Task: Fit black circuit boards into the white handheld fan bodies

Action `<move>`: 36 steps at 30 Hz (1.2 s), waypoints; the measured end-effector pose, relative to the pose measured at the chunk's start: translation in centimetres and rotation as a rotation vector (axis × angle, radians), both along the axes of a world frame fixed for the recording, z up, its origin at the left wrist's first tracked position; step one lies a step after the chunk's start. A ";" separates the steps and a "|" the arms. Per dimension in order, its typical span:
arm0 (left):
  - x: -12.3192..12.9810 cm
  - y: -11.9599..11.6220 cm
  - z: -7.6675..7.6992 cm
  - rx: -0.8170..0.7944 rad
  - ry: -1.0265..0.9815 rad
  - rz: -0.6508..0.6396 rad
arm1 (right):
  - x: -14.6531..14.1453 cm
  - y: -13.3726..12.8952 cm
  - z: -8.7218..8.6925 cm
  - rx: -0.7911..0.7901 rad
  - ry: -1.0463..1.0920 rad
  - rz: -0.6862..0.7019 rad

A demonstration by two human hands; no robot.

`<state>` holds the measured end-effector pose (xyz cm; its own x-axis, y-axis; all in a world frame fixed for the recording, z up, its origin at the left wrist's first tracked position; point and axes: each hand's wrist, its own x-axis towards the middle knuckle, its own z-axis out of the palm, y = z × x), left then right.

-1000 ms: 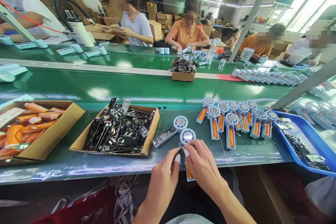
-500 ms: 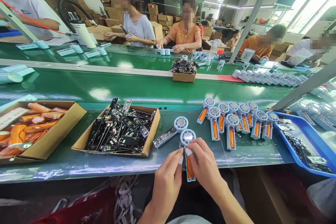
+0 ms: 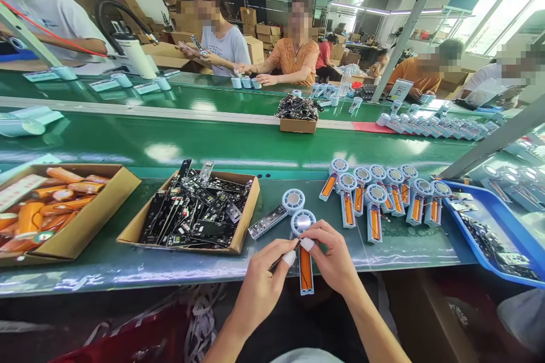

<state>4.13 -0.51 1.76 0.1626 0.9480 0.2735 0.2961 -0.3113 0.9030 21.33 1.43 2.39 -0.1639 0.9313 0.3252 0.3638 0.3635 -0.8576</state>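
Note:
A light-blue handheld fan housing [image 3: 304,222] with an orange battery [image 3: 305,272] in its handle lies in front of me, its handle reaching past the table edge. My left hand [image 3: 266,272] pinches a thin dark wire left of the handle. Just below the round fan head, my right hand [image 3: 327,249] is closed in a pinch at the wire, its fingertips almost touching the left ones. White covers wrap the thumb tips. Just behind, another fan housing [image 3: 293,200] has a circuit board [image 3: 268,222] on its handle.
To the left stand a cardboard box of circuit boards [image 3: 252,210] and a box of orange batteries [image 3: 123,181]. Several battery-filled fan housings [image 3: 375,210] lie to the right, beside a blue tray [image 3: 468,232]. Across the green conveyor [image 3: 238,144], other people handle parts.
My left hand has moved slightly left and opened a gap from the handle, with the wire showing in its pinch. The fan housing has shifted slightly left.

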 end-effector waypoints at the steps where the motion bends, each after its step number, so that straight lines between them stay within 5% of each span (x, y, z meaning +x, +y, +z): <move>1: 0.1 -0.1 0.1 -0.034 0.008 0.007 | 0.1 -0.1 0.2 -0.030 -0.010 0.001; 8: 0.6 -1.2 1.5 -0.113 0.040 -0.032 | 0.9 -1.1 1.8 -0.395 0.110 0.036; 13: 1.4 0.3 -0.1 -0.203 0.067 0.112 | 1.4 -0.4 1.5 -0.544 0.411 0.106; 16: 1.9 1.6 -0.7 -0.388 0.065 0.028 | 1.4 -0.4 1.0 -0.573 0.567 0.165; 21: 2.3 1.7 0.1 -0.681 -0.465 -0.341 | 1.5 -1.3 0.0 -0.578 0.761 0.255; 23: 2.7 1.3 0.1 -0.749 -0.638 -0.329 | 1.6 -1.3 -0.1 -0.551 0.786 0.226; 27: 3.6 0.5 -0.5 -0.607 -0.606 -0.173 | 2.1 -1.2 0.4 -0.507 0.725 0.108; 33: 3.6 0.3 -1.0 -0.465 -0.477 -0.161 | 2.4 -1.9 1.5 -0.432 0.599 0.130; 36: 3.5 0.2 -0.9 -0.429 -0.457 -0.108 | 2.4 -2.3 1.6 -0.317 0.407 0.027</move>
<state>7.62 -0.32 0.87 0.2196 0.9736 -0.0625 -0.1618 0.0995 0.9818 23.68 -0.92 3.96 -0.1078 0.9917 0.0702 -0.0285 0.0675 -0.9973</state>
